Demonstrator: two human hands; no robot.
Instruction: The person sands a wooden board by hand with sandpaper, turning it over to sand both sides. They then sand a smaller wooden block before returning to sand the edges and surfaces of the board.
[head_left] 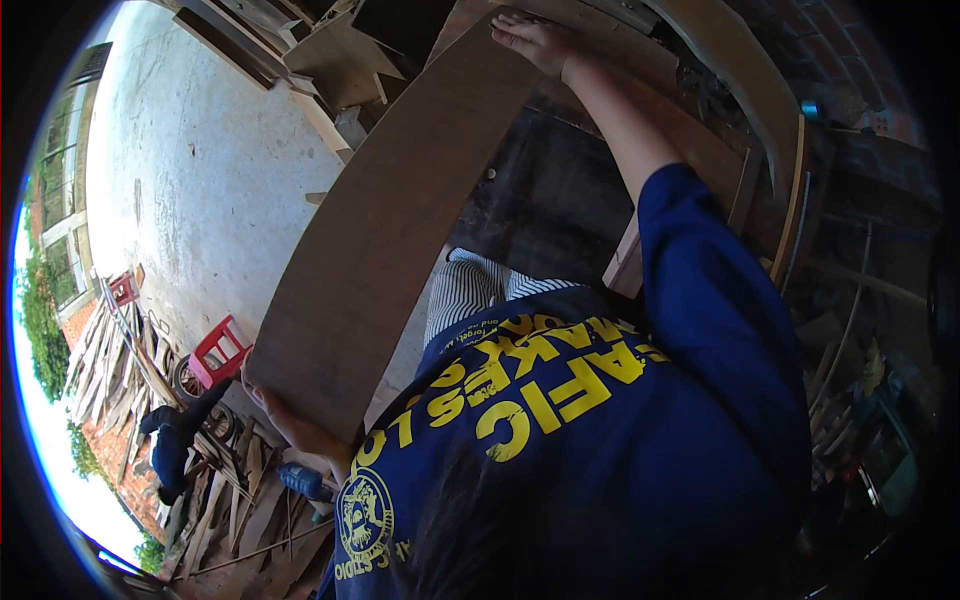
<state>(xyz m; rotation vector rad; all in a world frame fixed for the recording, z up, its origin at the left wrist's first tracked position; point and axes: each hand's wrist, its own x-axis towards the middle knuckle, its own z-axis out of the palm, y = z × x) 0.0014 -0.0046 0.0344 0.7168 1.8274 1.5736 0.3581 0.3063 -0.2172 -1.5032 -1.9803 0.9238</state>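
Note:
A long, flat brown wooden board point(375, 215) lies slanted in front of my body, from the lower left up to the top middle. My left hand point(290, 420) grips its near lower-left end, with the fingers at the edge and partly hidden. My right hand point(532, 45) is stretched far out and holds the board's upper end, its fingers laid over the corner. Under the board's right side is a dark flat surface point(560, 190).
Wooden pieces point(340, 60) are stacked at the top. A red plastic crate point(218, 352), a blue bottle point(303, 481) and many scrap wood strips point(110, 350) lie at the left on the ground. A curved panel point(735, 80) stands at the upper right, near a blue tape roll point(810, 109).

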